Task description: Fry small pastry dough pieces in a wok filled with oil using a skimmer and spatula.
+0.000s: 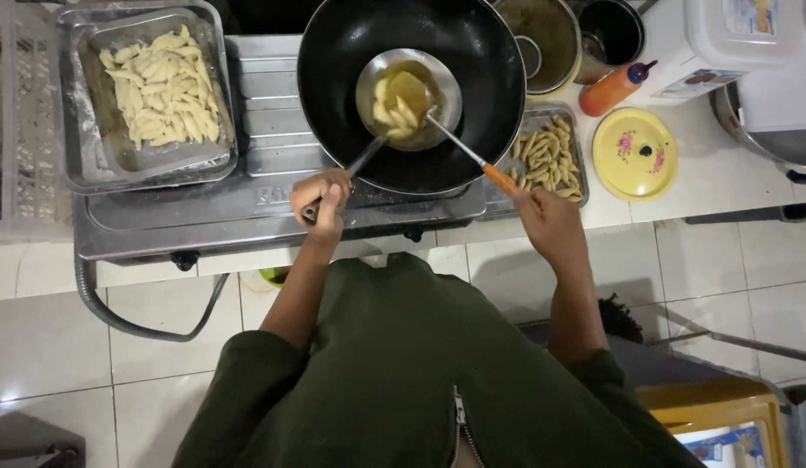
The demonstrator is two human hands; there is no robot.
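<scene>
A black wok (pixel 472 52) sits on a steel gas stove (pixel 247 204). My right hand (pixel 548 221) grips the orange handle of a metal skimmer ladle (pixel 409 97), which hangs over the wok holding several pale dough pieces and oil. My left hand (pixel 320 201) is closed around the dark handle of a second utensil (pixel 365 160) whose shaft slants up under the ladle. My green sleeves fill the bottom of the view.
A metal tray of raw pale dough pieces (pixel 164 82) rests on the stove's left side. A tray of fried pieces (pixel 550 156) lies right of the wok. Beyond it stand a yellow lid (pixel 634 153), an orange squeeze bottle (pixel 617 87), pots and a white container.
</scene>
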